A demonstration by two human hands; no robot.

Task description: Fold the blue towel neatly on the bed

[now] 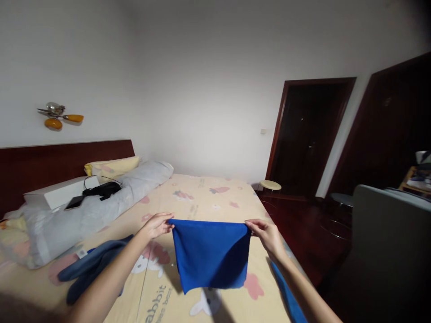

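Note:
I hold a bright blue cloth [210, 255] up in the air above the bed [208, 193]. My left hand [155, 225] pinches its top left corner and my right hand [267, 234] pinches its top right corner. The cloth hangs down folded, its top edge stretched level between my hands. A second blue cloth [286, 291] lies on the bed under my right forearm. A darker grey-blue cloth [90, 269] lies crumpled on the sheet under my left forearm.
The bed has a cream cartoon-print sheet, a rolled grey quilt [101, 206], a yellow pillow [112, 167], a white box [60, 192], a phone [74, 202] and a black pouch [103, 189]. A stool [270, 185] and dark doors [308, 134] stand to the right. A grey chair back [387, 233] is nearby.

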